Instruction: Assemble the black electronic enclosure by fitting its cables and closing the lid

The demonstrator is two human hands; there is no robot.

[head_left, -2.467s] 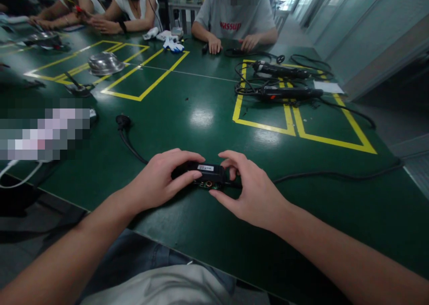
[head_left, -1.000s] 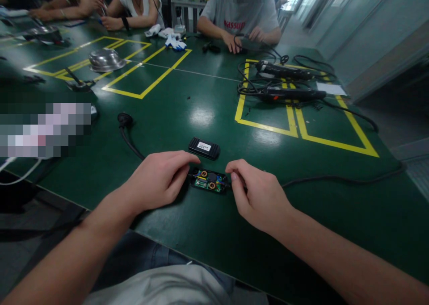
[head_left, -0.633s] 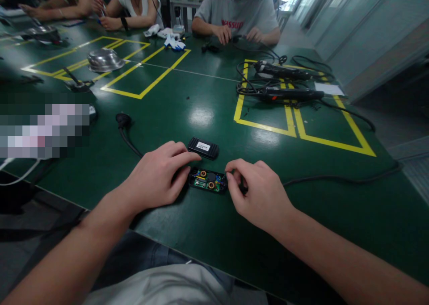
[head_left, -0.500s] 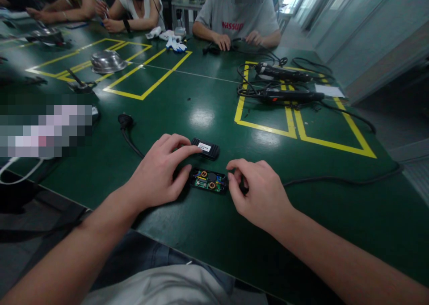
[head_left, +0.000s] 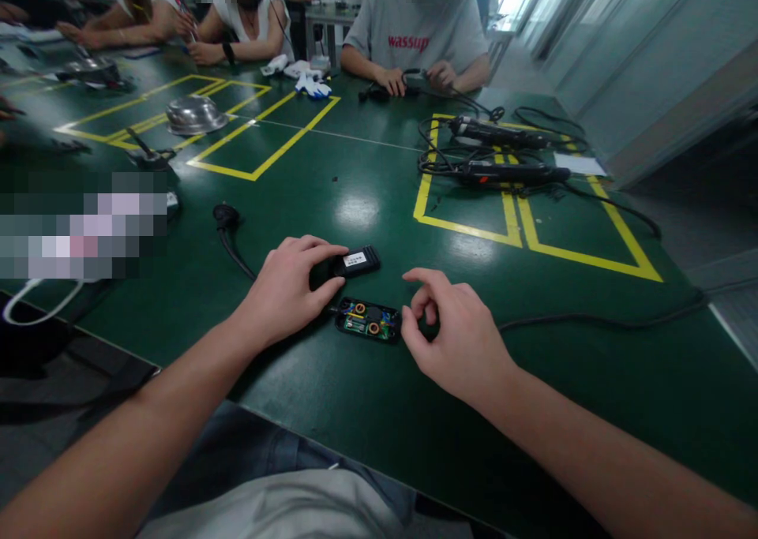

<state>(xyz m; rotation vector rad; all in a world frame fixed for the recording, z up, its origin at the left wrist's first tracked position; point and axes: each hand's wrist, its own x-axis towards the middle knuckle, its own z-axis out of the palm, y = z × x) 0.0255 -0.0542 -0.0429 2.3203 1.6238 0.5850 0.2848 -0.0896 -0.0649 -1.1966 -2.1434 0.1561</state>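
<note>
An open black case (head_left: 368,320) with a green circuit board and copper coils inside lies on the green table. Just behind it is a black cover (head_left: 357,261) with a white label. My left hand (head_left: 293,286) has the left end of the cover between its thumb and fingers. At the right end of the case is my right hand (head_left: 455,330), thumb close to the case edge, index finger stretched out and the other fingers curled, with nothing visible in it. A black cable (head_left: 592,318) runs off to the right from beneath that hand.
A black plug (head_left: 226,217) lies on the left. Two black power tools (head_left: 512,174) with cables rest at the back right. Farther off are a metal bowl (head_left: 194,115) and white gloves (head_left: 313,86). Several people sit across the table (head_left: 332,413).
The cover has turned and shifted slightly left, and my left hand has moved back around its end. My right index finger has stretched out more. The case has barely moved.
</note>
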